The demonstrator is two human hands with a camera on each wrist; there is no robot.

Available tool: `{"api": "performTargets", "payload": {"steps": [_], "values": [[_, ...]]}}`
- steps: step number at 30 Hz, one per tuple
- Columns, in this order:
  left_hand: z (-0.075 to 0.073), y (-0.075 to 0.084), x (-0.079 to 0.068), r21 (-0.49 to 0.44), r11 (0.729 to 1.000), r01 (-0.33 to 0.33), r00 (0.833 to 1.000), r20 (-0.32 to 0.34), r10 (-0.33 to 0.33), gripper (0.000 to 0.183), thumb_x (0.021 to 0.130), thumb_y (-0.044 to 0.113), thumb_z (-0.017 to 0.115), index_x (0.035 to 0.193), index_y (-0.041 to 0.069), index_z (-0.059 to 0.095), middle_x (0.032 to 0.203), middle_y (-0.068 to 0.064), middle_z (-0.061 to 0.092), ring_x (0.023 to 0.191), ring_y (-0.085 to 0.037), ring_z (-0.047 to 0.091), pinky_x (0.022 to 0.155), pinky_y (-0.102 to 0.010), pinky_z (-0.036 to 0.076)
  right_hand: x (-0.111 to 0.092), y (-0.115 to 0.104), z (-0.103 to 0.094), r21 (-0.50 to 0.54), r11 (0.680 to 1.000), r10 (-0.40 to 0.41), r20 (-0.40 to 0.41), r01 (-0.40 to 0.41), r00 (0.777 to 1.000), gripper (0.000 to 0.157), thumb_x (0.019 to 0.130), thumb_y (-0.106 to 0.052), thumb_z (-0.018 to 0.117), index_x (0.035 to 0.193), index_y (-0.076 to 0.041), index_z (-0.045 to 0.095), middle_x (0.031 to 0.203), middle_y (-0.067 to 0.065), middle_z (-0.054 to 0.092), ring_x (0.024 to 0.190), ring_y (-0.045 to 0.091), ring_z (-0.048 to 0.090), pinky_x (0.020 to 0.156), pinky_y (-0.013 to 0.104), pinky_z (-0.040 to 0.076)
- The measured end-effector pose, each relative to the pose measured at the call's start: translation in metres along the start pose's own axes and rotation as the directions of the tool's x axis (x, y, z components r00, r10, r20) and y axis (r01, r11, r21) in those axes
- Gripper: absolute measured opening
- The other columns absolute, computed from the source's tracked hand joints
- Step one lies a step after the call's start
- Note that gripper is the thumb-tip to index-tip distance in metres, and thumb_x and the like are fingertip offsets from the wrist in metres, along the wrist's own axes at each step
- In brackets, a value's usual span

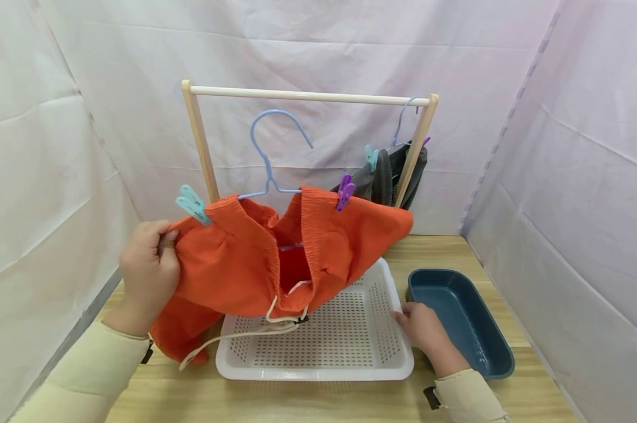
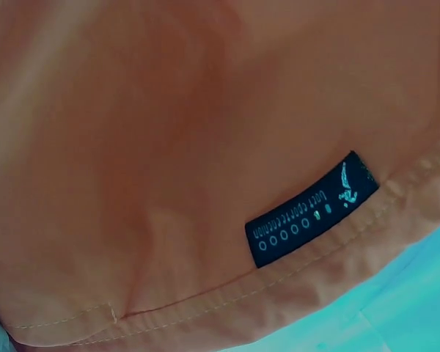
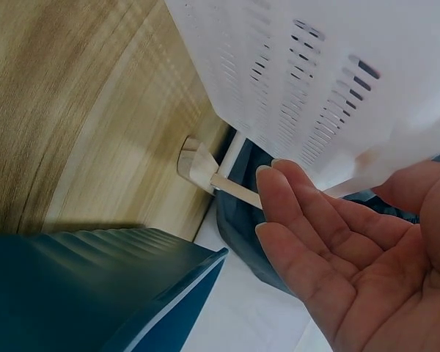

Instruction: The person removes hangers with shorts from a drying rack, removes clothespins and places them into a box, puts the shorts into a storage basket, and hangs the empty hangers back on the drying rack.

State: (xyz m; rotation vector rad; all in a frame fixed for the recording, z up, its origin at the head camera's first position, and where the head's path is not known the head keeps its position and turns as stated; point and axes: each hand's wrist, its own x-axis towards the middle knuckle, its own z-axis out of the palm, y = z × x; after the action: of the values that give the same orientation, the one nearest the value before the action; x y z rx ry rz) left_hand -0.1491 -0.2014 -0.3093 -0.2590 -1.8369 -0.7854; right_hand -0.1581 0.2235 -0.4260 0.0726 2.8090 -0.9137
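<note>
Orange shorts (image 1: 233, 270) with a white drawstring hang across a light-blue hanger (image 1: 268, 167). A light-blue clothespin (image 1: 193, 204) and a purple clothespin (image 1: 345, 192) sit at the waistband. My left hand (image 1: 149, 276) grips the shorts at their left side, thumb in front. Close up in the left wrist view, the orange cloth (image 2: 169, 147) bears a dark label (image 2: 308, 213). Below the shorts stands a white perforated basket (image 1: 318, 375). My right hand (image 1: 424, 329) holds its right rim, thumb over the edge and fingers outside, as the right wrist view also shows.
Behind is a wooden rack with a white bar (image 1: 307, 95). On its right end a second hanger (image 1: 398, 126) carries a dark grey garment (image 1: 384, 179), also clipped with clothespins. A dark blue tray (image 1: 458, 317) lies right of the basket. White cloth walls (image 1: 577, 147) surround the table.
</note>
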Motion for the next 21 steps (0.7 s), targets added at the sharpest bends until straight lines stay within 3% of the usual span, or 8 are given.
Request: {"api": "performTargets", "payload": {"steps": [6,14,21], "values": [[0.007,0.001,-0.007,-0.017,0.999,-0.034,0.998,0.057,0.035,0.006,0.084,-0.014,0.06,0.087,-0.009,0.062,0.079,-0.022,0.058,0.075,-0.033,0.051,0.078,-0.01,0.035,0.0,-0.001,0.0,-0.025,0.999,-0.02,-0.012,0.02,1.0,0.025,0.092,-0.011,0.061,0.11,0.006,0.066,0.088,0.01,0.069,0.071,0.016,0.059,0.064,0.033,0.053],[0.015,0.006,-0.016,-0.013,0.999,-0.033,0.994,0.104,0.035,0.01,0.084,-0.015,0.06,0.091,-0.009,0.064,0.082,-0.023,0.06,0.078,-0.035,0.055,0.08,-0.011,0.037,0.001,0.002,0.0,-0.037,0.999,-0.02,-0.017,0.02,1.0,0.029,0.092,-0.013,0.062,0.111,0.009,0.065,0.094,0.014,0.069,0.075,0.018,0.06,0.071,0.038,0.055],[0.022,0.009,-0.022,-0.031,0.998,-0.057,0.99,0.127,0.061,0.011,0.082,-0.017,0.06,0.089,-0.008,0.063,0.08,-0.022,0.06,0.075,-0.033,0.054,0.072,-0.027,0.043,0.001,0.003,0.001,-0.055,0.998,-0.022,-0.022,0.021,1.0,0.031,0.092,-0.013,0.061,0.113,0.01,0.063,0.099,0.019,0.068,0.078,0.021,0.062,0.074,0.042,0.056]]}}
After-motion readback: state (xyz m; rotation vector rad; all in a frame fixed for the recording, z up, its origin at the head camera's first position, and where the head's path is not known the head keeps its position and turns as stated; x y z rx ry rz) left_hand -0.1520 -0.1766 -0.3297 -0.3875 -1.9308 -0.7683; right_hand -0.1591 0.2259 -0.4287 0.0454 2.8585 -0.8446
